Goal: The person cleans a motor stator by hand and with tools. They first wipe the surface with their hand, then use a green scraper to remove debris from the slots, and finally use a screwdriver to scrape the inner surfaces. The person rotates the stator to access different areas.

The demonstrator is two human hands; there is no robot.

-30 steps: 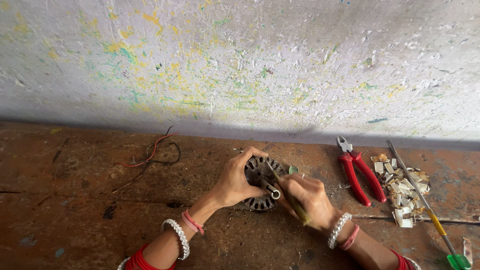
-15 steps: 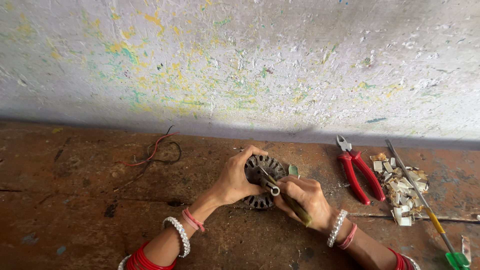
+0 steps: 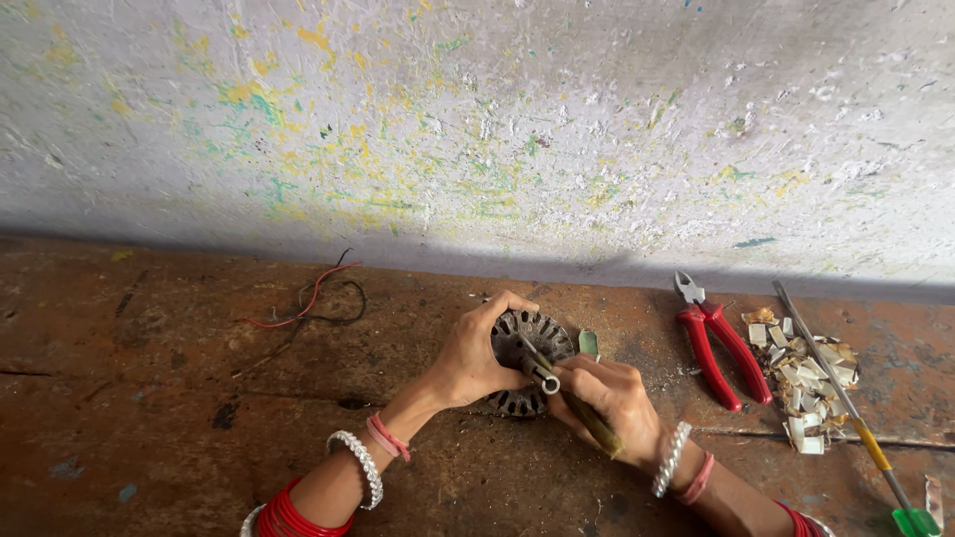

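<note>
My wrists in red and white bangles [image 3: 360,467], dark grey slotted metal ring [image 3: 527,360], red-handled pliers [image 3: 718,341], yellow-and-green-handled tool [image 3: 863,430], red and black wires [image 3: 303,301], rusty brown floor [image 3: 149,418], whitish wall [image 3: 477,119] with yellow-green flecks.

Left hand [image 3: 476,356] cupped, right hand [image 3: 607,398] fisted in a tight grip

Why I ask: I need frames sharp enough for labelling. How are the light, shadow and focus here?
Head view: soft, even daylight, no glare; a dim shadow band runs along the wall's foot. The slotted metal stator disc, left hand, right hand and red-handled pliers look sharp; slight wide-angle bend at the edges.
</note>
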